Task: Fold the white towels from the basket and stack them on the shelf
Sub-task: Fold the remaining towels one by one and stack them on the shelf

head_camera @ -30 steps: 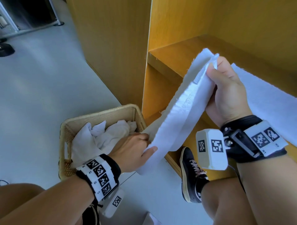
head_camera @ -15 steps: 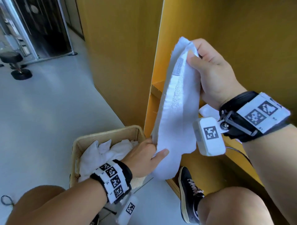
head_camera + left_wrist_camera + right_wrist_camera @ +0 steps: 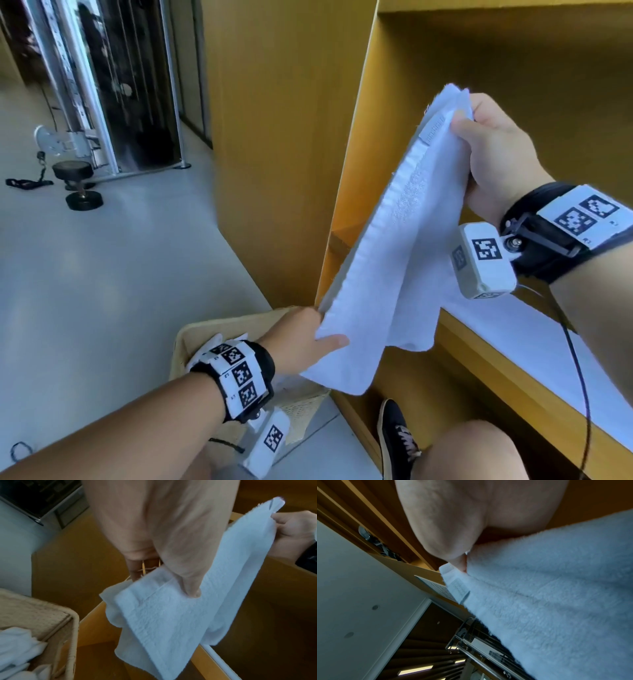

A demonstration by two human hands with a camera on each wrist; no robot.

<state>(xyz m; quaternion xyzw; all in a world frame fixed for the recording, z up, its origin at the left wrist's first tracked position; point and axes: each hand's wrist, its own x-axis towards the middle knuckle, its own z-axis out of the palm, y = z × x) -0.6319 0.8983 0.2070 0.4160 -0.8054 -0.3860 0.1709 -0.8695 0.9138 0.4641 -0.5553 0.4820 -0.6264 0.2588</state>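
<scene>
A white towel (image 3: pixel 387 246), doubled lengthwise, hangs stretched in the air between my hands in front of the yellow shelf (image 3: pixel 486 370). My right hand (image 3: pixel 489 154) pinches its upper corners, where a label shows (image 3: pixel 458 588). My left hand (image 3: pixel 305 339) pinches its lower end, thumb on top (image 3: pixel 188 582). The towel (image 3: pixel 171 615) sags a little below that grip. Under my left forearm stands the wicker basket (image 3: pixel 191 346), with more crumpled white towels (image 3: pixel 15 649) inside. Another white towel (image 3: pixel 534 346) lies flat on the shelf board.
The yellow cabinet side wall (image 3: pixel 274 137) rises just left of the shelf opening. My knee (image 3: pixel 469 452) and a dark shoe (image 3: pixel 397 442) are below the shelf. A gym machine (image 3: pixel 102 85) and a dumbbell (image 3: pixel 78 185) stand far left on the grey floor.
Both hands have lifted the towel higher and pulled it tauter, the right hand rising up and to the right. My head has tilted up, so the basket sits lower in view.
</scene>
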